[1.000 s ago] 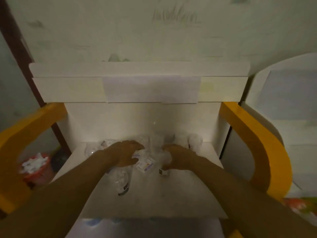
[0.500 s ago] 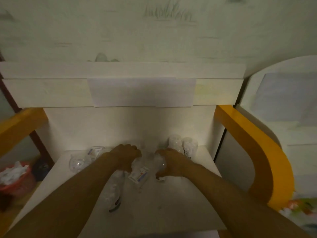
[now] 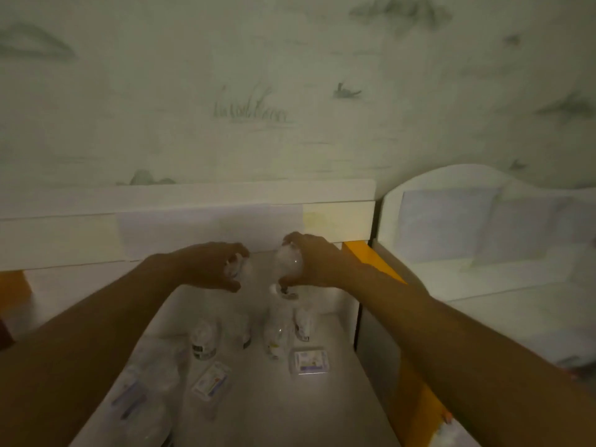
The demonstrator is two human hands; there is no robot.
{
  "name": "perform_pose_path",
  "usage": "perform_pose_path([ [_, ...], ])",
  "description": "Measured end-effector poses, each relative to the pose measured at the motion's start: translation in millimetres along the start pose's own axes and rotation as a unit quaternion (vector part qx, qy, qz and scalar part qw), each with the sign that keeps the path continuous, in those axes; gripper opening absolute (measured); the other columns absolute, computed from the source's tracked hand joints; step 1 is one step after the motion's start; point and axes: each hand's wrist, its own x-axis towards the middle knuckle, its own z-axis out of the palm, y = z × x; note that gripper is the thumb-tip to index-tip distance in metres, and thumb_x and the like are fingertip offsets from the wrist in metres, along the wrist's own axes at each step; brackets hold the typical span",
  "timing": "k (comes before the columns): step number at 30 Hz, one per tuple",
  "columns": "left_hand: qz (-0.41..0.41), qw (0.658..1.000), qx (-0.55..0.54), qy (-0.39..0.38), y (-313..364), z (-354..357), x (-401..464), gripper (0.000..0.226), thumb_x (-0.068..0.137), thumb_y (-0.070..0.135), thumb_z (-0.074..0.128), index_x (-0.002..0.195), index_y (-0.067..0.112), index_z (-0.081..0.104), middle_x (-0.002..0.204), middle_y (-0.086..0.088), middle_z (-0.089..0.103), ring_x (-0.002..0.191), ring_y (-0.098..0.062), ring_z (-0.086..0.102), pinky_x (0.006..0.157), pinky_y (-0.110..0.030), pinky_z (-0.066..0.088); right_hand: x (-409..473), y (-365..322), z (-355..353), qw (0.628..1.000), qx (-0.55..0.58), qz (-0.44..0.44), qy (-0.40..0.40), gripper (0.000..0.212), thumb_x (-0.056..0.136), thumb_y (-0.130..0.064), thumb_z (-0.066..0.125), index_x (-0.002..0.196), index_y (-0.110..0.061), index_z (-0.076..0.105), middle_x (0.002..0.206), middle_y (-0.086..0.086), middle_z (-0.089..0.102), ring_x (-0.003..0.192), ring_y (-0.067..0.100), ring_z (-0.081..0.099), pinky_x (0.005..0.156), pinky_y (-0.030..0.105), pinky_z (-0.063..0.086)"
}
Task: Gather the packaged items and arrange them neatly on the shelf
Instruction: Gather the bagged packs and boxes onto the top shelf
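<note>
Left hand [image 3: 213,266] grips clear packet [image 3: 238,265] | right hand [image 3: 314,261] grips clear bottle [image 3: 288,264] | packets litter shelf [image 3: 335,398]

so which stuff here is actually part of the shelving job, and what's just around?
Job:
- left hand gripping a clear packet
- right hand gripping another clear packet
- packaged items lying on the shelf, e.g. labelled box, flat packet

Just around:
- orange side panel
- white headboard
</note>
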Motion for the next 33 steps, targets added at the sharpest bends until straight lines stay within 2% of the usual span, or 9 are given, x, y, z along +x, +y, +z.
perform_pose_path([
  [6,0.066,0.995,0.014,0.074,62.7,-39.2,34.2,0.069,0.083,0.047,0.068,0.143,0.036,0.036,0.139,-0.001,0.045,0.123,-0.019,0.045,0.101,-0.028,0.035,-26.3,37.0,-79.8,0.997,-0.020,0.016,0.069,0.082,0.070,-0.038,0.083,0.140,-0.023,0.045,0.133,0.006,0.054,0.120,0.022,0.051,0.094,0.030,0.042],
  [11,0.132,0.983,-0.027,0.124,138.9,-46.7,71.4,0.068,0.083,0.048,0.067,0.143,0.034,0.037,0.135,0.004,0.049,0.107,-0.008,0.045,0.091,-0.019,0.032,-55.1,91.8,-123.5,0.993,-0.020,0.035,0.112,0.084,0.072,-0.036,0.082,0.142,-0.022,0.039,0.136,0.006,0.052,0.119,0.024,0.052,0.089,0.029,0.043],
  [15,0.160,0.971,-0.091,0.150,214.0,-49.0,108.4,0.066,0.078,0.052,0.071,0.135,0.029,0.047,0.127,0.008,0.055,0.102,-0.009,0.053,0.088,-0.022,0.042,-77.6,163.1,-161.0,0.990,-0.018,0.052,0.133,0.083,0.070,-0.039,0.083,0.139,-0.021,0.039,0.135,0.005,0.052,0.117,0.023,0.052,0.086,0.029,0.042],
  [18,0.153,0.976,-0.072,0.138,274.5,-44.7,139.4,0.063,0.078,0.053,0.070,0.133,0.032,0.049,0.120,0.011,0.054,0.099,-0.009,0.053,0.085,-0.022,0.042,-98.4,228.0,-186.6,0.989,-0.011,0.059,0.136,0.082,0.071,-0.041,0.082,0.139,-0.022,0.041,0.135,0.003,0.052,0.118,0.021,0.051,0.086,0.028,0.042],
  [20,0.155,0.978,-0.067,0.125,317.5,-37.0,162.4,0.065,0.077,0.053,0.070,0.134,0.030,0.049,0.125,0.009,0.056,0.101,-0.010,0.054,0.087,-0.022,0.041,-113.0,275.7,-197.6,0.989,0.002,0.070,0.133,0.080,0.070,-0.041,0.082,0.137,-0.024,0.042,0.133,0.003,0.053,0.117,0.021,0.052,0.087,0.029,0.042],
  [25,0.156,0.985,0.022,0.075,419.0,5.4,210.7,0.067,0.080,0.056,0.067,0.137,0.030,0.045,0.132,0.006,0.053,0.114,-0.014,0.052,0.096,-0.025,0.039,-150.1,388.2,-200.2,0.991,0.004,0.101,0.092,0.074,0.068,-0.039,0.083,0.131,-0.028,0.045,0.127,0.004,0.052,0.113,0.023,0.051,0.082,0.031,0.042],
  [29,0.163,0.986,0.045,0.009,471.2,47.2,245.0,0.070,0.080,0.060,0.063,0.140,0.033,0.040,0.135,0.007,0.050,0.118,-0.016,0.051,0.095,-0.026,0.039,-172.7,454.9,-191.7,0.990,0.004,0.128,0.066,0.076,0.068,-0.041,0.083,0.132,-0.031,0.043,0.127,0.003,0.055,0.112,0.023,0.053,0.082,0.030,0.043],
  [33,0.163,0.984,0.068,-0.024,498.7,83.0,283.7,0.072,0.078,0.063,0.063,0.140,0.035,0.037,0.139,0.006,0.046,0.122,-0.020,0.051,0.098,-0.031,0.041,-193.7,508.5,-190.2,0.983,0.014,0.174,0.058,0.080,0.067,-0.042,0.084,0.134,-0.029,0.042,0.128,0.004,0.055,0.113,0.022,0.054,0.083,0.027,0.042],
])
